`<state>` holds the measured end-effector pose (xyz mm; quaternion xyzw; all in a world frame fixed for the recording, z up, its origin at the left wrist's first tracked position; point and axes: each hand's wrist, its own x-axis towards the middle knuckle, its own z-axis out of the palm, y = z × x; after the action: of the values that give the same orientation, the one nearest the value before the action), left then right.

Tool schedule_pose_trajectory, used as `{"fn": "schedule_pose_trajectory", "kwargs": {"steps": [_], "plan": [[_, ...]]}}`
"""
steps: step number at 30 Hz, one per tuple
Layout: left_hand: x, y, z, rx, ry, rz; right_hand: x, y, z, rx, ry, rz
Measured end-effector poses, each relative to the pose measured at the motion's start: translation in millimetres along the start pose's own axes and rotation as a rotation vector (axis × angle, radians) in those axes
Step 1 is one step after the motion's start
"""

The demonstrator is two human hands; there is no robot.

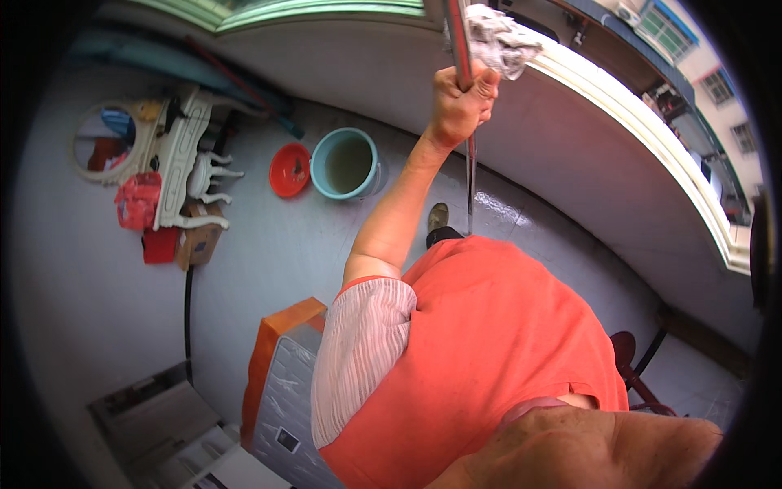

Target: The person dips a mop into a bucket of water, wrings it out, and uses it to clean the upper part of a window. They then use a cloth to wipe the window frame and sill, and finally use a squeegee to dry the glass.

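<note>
My left arm, in a striped sleeve, stretches up and forward. Its hand point(462, 107) is closed round a long metal pole point(471, 183) with a reddish stripe on its upper part. The pole runs from the top edge of the picture down toward the floor, and its lower end goes out of sight by my orange top. Right beside the fist and pole, a crumpled white-and-grey cloth point(503, 42) lies on the window ledge. My right hand does not appear.
Left of the arm, a light-blue bucket point(345, 163) of murky water stands by a red basin point(290, 170). A white dressing table point(181, 155) and cardboard box point(199, 243) are farther left. A plastic-wrapped mattress point(289, 399) lies nearer. The open window's sill point(619, 90) curves along the right.
</note>
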<state>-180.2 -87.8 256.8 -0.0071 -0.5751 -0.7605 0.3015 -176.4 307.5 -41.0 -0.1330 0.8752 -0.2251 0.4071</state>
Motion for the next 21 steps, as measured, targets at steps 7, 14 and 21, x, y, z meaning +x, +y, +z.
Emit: {"fn": "schedule_pose_trajectory", "kwargs": {"steps": [7, 14, 21], "plan": [[-42, 4, -76, -0.161, 0.418, 0.111, -11, -98, -13, 0.040, 0.573, -0.317], [-76, -39, -148, -0.479, 0.824, -0.124, 8, -142, -63, -0.032, 0.850, -0.479], [-111, -107, -234, -0.893, 1.039, -0.439, -58, -207, -121, -0.649, 0.813, -0.424]]}}
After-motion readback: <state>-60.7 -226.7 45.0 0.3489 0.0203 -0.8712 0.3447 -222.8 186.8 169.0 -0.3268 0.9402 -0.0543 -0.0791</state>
